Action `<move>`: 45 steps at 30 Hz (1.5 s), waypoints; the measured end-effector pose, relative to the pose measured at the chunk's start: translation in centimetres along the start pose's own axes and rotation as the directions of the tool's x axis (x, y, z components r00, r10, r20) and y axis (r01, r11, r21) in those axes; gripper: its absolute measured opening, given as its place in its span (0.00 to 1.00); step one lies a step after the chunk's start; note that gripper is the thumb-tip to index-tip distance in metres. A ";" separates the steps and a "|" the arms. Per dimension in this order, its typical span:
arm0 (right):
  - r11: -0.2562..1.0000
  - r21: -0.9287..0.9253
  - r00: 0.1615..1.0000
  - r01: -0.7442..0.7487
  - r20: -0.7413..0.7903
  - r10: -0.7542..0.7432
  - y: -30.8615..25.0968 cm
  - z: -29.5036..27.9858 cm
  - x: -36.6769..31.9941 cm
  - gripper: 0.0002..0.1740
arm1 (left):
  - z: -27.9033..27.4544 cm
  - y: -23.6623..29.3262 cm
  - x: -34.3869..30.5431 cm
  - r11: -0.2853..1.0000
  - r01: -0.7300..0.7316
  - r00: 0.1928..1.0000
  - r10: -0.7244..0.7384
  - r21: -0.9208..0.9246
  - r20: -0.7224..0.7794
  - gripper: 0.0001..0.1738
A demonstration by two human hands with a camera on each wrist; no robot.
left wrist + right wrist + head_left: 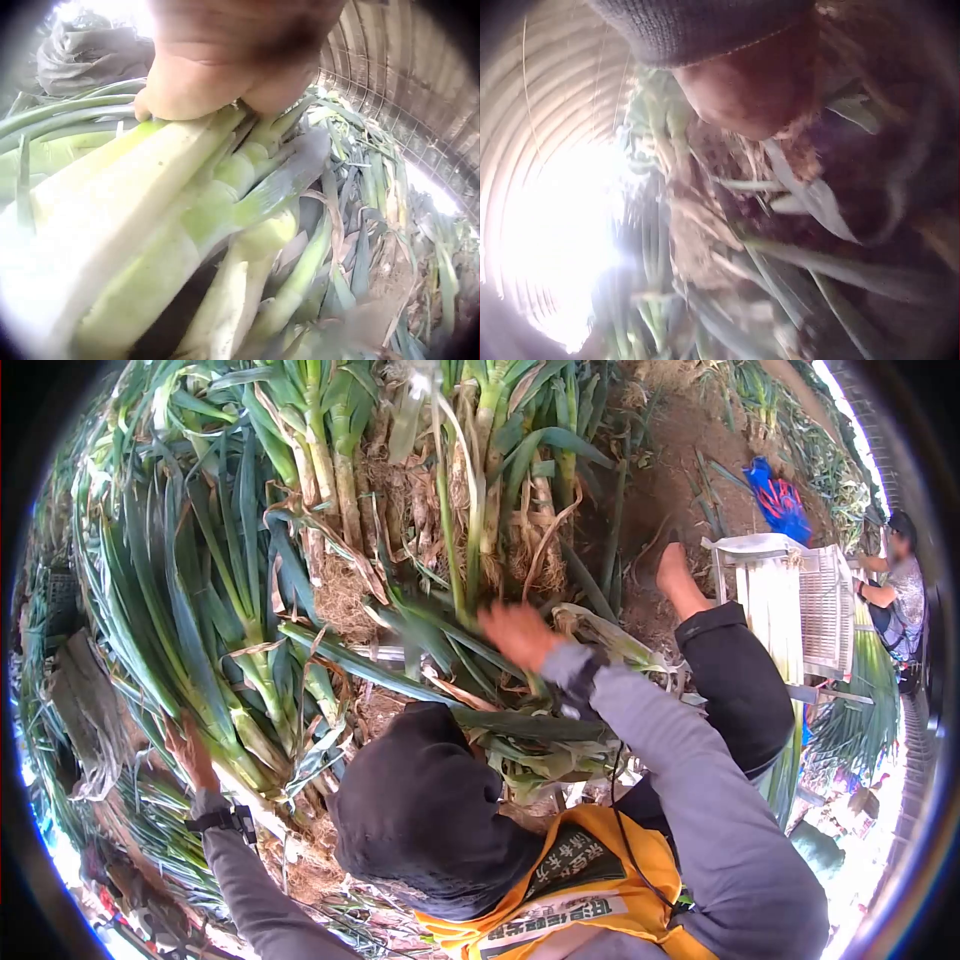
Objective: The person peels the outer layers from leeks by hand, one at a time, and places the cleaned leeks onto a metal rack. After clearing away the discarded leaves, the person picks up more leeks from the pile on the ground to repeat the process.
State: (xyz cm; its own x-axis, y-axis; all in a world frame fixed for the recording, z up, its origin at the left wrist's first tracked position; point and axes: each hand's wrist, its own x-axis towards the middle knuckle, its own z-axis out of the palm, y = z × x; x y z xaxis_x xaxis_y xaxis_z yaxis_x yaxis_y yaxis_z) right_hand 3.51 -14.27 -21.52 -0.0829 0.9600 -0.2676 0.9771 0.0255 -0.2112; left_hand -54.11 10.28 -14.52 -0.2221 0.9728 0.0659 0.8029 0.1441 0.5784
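Observation:
My left hand [190,753] is at the left edge of a thick bunch of large green onions [215,690] with long leaves. In the left wrist view that hand [232,67] holds pale, broad stalks [127,195] from above; its fingertips are hidden. My right hand [515,638], blurred, is in front of the standing green onions [490,480], over loose green leaves [440,640]. Its fingers reach leftward beside a stalk. The right wrist view shows this hand [750,90] above brown roots and a pale leaf strip [810,195].
Green onions with roots and dry leaves surround the seated person in an orange vest [570,870]. To the right, a bare foot [682,575] rests on soil near a white crate [825,610] and a blue bag [778,500]. Another person [895,590] is at far right. A grey sack [90,715] lies left.

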 end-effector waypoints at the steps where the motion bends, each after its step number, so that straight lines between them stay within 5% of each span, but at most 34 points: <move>1: 0.991 -0.013 0.970 0.131 0.208 -0.126 -1.1 0.3 -2.8 0.23 | -0.2 -0.4 -0.1 1.000 0.000 1.000 0.000 -0.004 -0.001 0.38; 4: 0.936 0.158 0.876 0.314 0.333 -0.350 -1.1 3.5 -8.4 0.22 | -0.1 -0.2 -0.4 0.991 -0.121 0.993 0.121 0.056 -0.002 0.35; 6: 0.915 0.307 0.817 0.263 0.434 -0.380 -0.7 -1.3 -8.5 0.22 | -0.3 2.0 -1.6 0.997 -0.064 0.998 0.063 -0.037 -0.017 0.32; 8: 0.905 0.422 0.665 0.062 0.658 -0.353 0.1 -5.9 -4.3 0.25 | 0.4 0.5 -1.1 0.992 -0.127 0.991 0.126 -0.006 -0.053 0.31; 9: 0.884 0.465 0.871 0.052 0.412 -0.268 1.2 -6.5 -2.5 0.26 | 0.8 -0.4 -0.8 0.982 -0.186 0.978 0.188 0.034 -0.088 0.30; 10: 0.859 0.508 0.982 0.061 0.126 -0.144 2.2 -7.1 -0.8 0.28 | 1.0 -0.9 -0.8 0.983 -0.182 0.979 0.184 0.031 -0.090 0.30; 11: 0.883 0.459 0.966 0.102 -0.259 0.024 2.8 -7.8 1.6 0.34 | 1.2 -1.3 -0.7 0.974 -0.213 0.969 0.221 0.080 -0.111 0.30; 12: 0.922 0.363 0.956 -0.135 -0.198 0.218 2.8 -11.1 4.0 0.33 | 1.4 -1.5 -0.6 0.961 -0.244 0.956 0.261 0.130 -0.132 0.29; 14: 0.905 0.374 0.844 -0.201 -0.404 0.354 4.8 -12.2 9.7 0.37 | 1.7 -1.1 -0.8 0.971 -0.230 0.961 0.238 0.069 -0.141 0.29; 15: 0.904 0.378 0.840 -0.200 -0.409 0.357 5.1 -12.8 12.0 0.37 | 1.7 -0.9 -0.9 0.977 -0.214 0.966 0.213 0.011 -0.144 0.29; 17: 0.822 0.305 0.762 -0.481 -0.318 0.564 5.2 -14.0 15.7 0.41 | 1.6 -0.9 -0.8 0.968 -0.245 0.957 0.251 0.060 -0.148 0.29; 20: 0.823 0.219 0.647 -0.525 -0.525 0.553 5.5 -10.8 18.6 0.44 | 2.1 -1.4 -0.4 0.938 -0.339 0.925 0.346 0.068 -0.156 0.29; 22: 0.810 0.196 0.654 -0.552 -0.500 0.567 5.9 -10.0 19.0 0.39 | 2.2 -2.2 0.1 0.929 -0.362 0.920 0.369 0.077 -0.129 0.30; 26: 0.776 0.409 0.737 -0.480 -0.292 0.609 5.7 -13.9 13.9 0.29 | 2.3 -0.5 -1.0 0.943 -0.322 0.927 0.333 0.088 -0.175 0.30; 27: 0.736 0.574 0.791 -0.360 -0.230 0.566 6.0 -14.4 11.7 0.30 | 2.3 -0.6 -0.9 0.947 -0.315 0.932 0.322 0.069 -0.164 0.31; 30: 0.352 0.935 0.828 0.035 -0.224 0.514 4.2 -13.1 3.8 0.29 | 2.2 -0.8 -0.6 0.943 -0.324 0.931 0.331 0.069 -0.150 0.31; 32: 0.242 0.970 0.909 0.037 -0.134 0.395 1.7 -13.1 -1.8 0.31 | 1.9 -1.4 -0.1 0.957 -0.271 0.952 0.282 0.099 -0.119 0.31; 34: 0.073 0.990 0.939 -0.119 0.088 0.331 0.5 -8.9 -5.9 0.31 | 1.5 -0.3 -0.4 0.946 -0.256 0.951 0.284 0.199 -0.126 0.31; 35: 0.098 0.954 0.918 -0.284 0.241 0.315 0.2 -7.7 -7.7 0.30 | 2.1 -0.1 -0.7 0.894 -0.295 0.901 0.378 0.337 -0.215 0.31; 36: 0.091 0.987 0.955 -0.133 0.103 0.278 -0.9 -7.2 -9.2 0.28 | 2.9 1.1 -0.6 0.828 -0.313 0.827 0.478 0.465 -0.296 0.30; 38: 0.245 0.948 0.940 -0.204 0.120 0.318 -2.1 -7.0 -11.5 0.28 | 3.8 8.4 -3.4 0.826 -0.506 0.774 0.562 0.248 -0.290 0.29; 39: 0.364 0.907 0.914 -0.213 0.053 0.402 -2.9 -7.5 -12.2 0.27 | 4.0 13.9 -6.5 0.852 -0.507 0.820 0.524 0.133 -0.230 0.28; 40: 0.473 0.849 0.880 -0.234 -0.022 0.474 -3.6 -8.1 -13.0 0.27 | 4.7 17.0 -7.7 0.835 -0.162 0.946 0.284 -0.526 0.159 0.27; 41: 0.325 0.938 0.852 -0.120 -0.070 0.518 -4.1 -8.2 -13.6 0.25 | 4.9 20.6 -9.7 0.725 -0.100 0.885 0.377 -0.682 0.272 0.27; 42: 0.244 0.964 0.834 -0.102 -0.051 0.550 -5.1 -11.0 -14.4 0.24 | 6.4 23.3 -10.1 0.640 0.292 0.824 0.208 -0.710 0.527 0.29; 45: 0.308 0.944 0.821 -0.121 -0.080 0.565 -7.3 -17.5 -17.9 0.24 | 9.9 31.6 -12.8 0.586 0.494 0.650 0.243 -0.643 0.720 0.32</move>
State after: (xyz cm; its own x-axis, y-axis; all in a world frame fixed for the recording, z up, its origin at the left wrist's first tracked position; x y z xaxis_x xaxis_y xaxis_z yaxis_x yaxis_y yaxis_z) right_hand 1.30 -26.72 1.28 0.4998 0.8248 -0.2643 0.1265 -0.3714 -0.9198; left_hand -20.43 4.13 -5.13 0.4492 0.7976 -0.4026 0.0052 0.4483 0.8939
